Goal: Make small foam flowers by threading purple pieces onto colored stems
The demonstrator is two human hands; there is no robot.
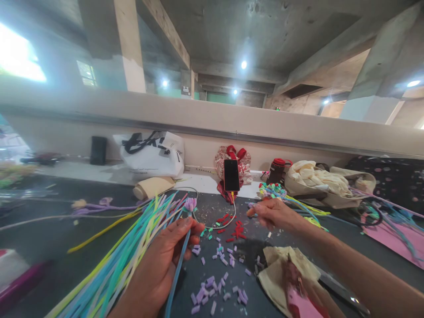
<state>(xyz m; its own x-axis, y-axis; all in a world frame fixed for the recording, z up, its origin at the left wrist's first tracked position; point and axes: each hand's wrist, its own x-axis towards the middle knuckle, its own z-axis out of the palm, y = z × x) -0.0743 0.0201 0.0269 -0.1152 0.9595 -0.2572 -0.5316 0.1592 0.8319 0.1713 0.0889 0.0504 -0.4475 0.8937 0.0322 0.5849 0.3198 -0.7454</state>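
While my left hand (159,265) pinches a blue stem (177,269) topped with a small purple bud (190,204), a fan of blue, green and yellow strips (126,247) lies just beside it on the dark table (49,234). My right hand (273,214) hovers near red scraps (235,229), fingertips pinched on something too small to make out; purple scraps (212,289) lie between my arms

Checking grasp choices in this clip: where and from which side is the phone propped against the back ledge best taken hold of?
Best by its two long side edges in the upper half, coming from the front and slightly above. The phone stands nearly upright, screen facing the person, leaning back on the red patterned bag, so its back is blocked. A charging cable plugs into the bottom edge, so keep the hands clear of that end.
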